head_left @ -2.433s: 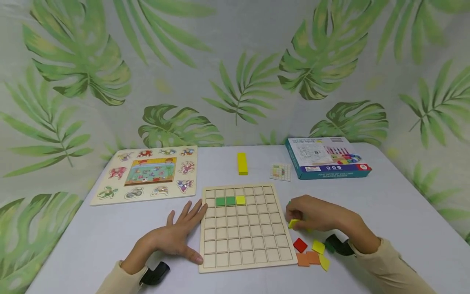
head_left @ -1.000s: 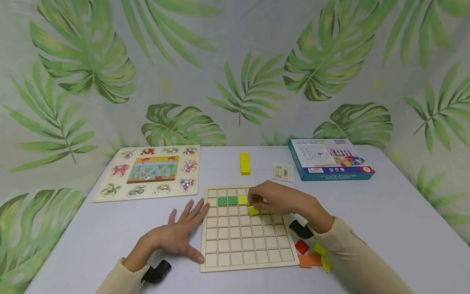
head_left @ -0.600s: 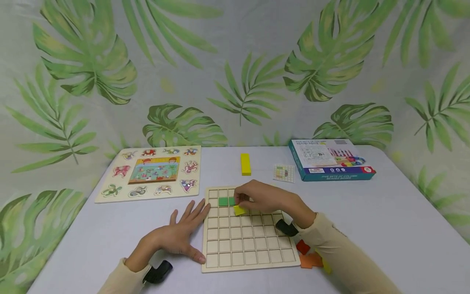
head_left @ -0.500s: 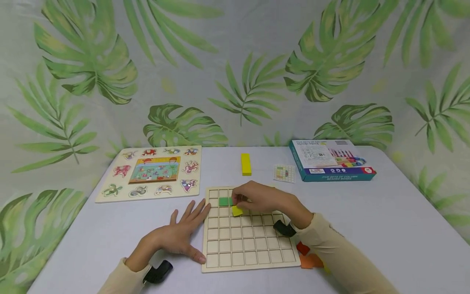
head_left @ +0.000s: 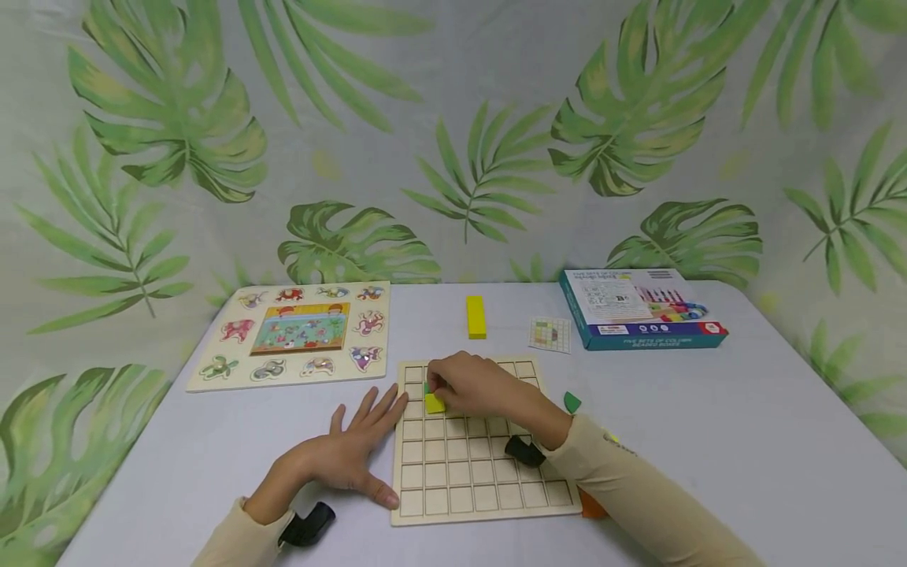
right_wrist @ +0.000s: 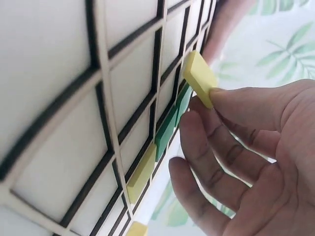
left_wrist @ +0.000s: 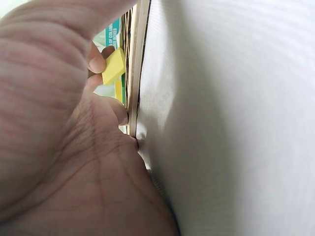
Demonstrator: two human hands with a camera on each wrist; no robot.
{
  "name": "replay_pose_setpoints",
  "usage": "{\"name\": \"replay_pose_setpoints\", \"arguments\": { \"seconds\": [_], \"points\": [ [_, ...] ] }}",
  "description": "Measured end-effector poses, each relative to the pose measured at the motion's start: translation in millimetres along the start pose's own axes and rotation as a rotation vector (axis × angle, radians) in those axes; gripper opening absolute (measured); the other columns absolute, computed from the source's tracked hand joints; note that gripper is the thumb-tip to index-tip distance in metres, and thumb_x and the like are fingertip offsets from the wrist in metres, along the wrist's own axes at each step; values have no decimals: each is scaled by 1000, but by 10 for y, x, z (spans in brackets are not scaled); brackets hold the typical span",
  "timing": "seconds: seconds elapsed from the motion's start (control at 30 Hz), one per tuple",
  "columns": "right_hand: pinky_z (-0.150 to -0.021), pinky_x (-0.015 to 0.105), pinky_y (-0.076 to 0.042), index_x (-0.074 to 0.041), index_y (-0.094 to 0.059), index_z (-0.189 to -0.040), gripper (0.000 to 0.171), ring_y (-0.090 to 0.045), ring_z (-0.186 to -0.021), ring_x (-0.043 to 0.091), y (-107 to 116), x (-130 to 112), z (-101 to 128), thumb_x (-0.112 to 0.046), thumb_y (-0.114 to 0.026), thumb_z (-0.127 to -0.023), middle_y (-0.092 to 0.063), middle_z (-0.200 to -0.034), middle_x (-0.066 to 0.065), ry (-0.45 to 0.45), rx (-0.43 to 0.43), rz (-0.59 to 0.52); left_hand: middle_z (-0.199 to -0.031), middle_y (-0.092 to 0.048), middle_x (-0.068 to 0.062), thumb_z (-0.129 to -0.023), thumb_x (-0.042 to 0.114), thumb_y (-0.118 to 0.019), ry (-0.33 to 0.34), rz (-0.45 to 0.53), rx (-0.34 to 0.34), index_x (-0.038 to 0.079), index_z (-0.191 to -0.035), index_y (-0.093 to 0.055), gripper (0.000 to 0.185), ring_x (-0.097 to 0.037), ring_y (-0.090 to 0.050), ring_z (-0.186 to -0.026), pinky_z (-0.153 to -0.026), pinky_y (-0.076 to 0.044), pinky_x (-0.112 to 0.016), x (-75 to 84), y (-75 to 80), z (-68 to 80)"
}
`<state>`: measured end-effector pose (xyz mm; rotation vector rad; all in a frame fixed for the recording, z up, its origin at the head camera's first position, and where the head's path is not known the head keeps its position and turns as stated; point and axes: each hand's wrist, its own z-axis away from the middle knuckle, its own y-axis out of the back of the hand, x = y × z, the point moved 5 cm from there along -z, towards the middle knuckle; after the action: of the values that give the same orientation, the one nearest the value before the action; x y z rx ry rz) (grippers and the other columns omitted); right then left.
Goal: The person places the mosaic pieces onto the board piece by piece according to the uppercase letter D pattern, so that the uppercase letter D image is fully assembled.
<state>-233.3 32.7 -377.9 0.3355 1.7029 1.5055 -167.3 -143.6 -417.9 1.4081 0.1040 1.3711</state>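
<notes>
Leftward across the grid board [head_left: 482,472] has come the right hand [head_left: 471,386], its grip pinching a yellow tile [head_left: 434,403] above an empty cell (three tiles seated, most cells bare), left hand [head_left: 340,457] flat.

head view: bright, even, diffuse light; soft faint shadows under the left hand [head_left: 343,461] and the right hand [head_left: 471,383] on the white table [head_left: 708,441]. no glare. mild wide-angle bending at the frame edges. left wrist view: palm close to the lens and blurred, table washed out pale. right wrist view: the grid board [right_wrist: 74,123] soft up close, the yellow tile [right_wrist: 198,77] fairly sharp.
</notes>
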Motion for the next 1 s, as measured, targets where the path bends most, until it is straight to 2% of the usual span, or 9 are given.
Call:
{"name": "replay_pose_setpoints", "arguments": {
  "seconds": [0.2, 0.4, 0.57, 1.0],
  "points": [
    [-57, 24, -48, -18, -67, -92, 6, -55, -67, 7, 4, -52, 1, -13, -65, -96, -67, -86, -8, -15, 19, 65, -169, 10, -14, -67, 56, -87, 8, -4, 13, 11, -162, -3, 135, -44, 20, -151, -107, 15, -77, 18, 15, 6],
    [-62, 24, -48, -16, -70, -94, 4, -55, -72, 8, -21, -82, 32, -13, -71, -92, -64, -86, -6, -5, -16, 85, -169, 12, -14, -68, 50, -89, 20, -20, 11, 10, -162, -1, 134, -43, 19, -152, -107, 14, -78, 13, 4, -8],
    [-67, 25, -50, -15, -72, -101, 15, -56, -78, 8, -42, -85, 64, -21, -78, -88, -64, -95, -3, -5, -25, 135, -169, 12, -13, -68, 51, -88, 25, -34, 7, 11, -162, -1, 134, -43, 19, -152, -107, 13, -78, 6, -2, -14],
    [-70, 25, -53, -14, -71, -102, 18, -62, -83, 9, -55, -82, 82, -23, -79, -88, -66, -98, -3, 21, -5, 156, -169, 12, -13, -72, 50, -85, 29, -29, -4, 9, -162, -1, 130, -41, 22, -152, -108, 15, -76, 19, -17, -11]
  ]
}}
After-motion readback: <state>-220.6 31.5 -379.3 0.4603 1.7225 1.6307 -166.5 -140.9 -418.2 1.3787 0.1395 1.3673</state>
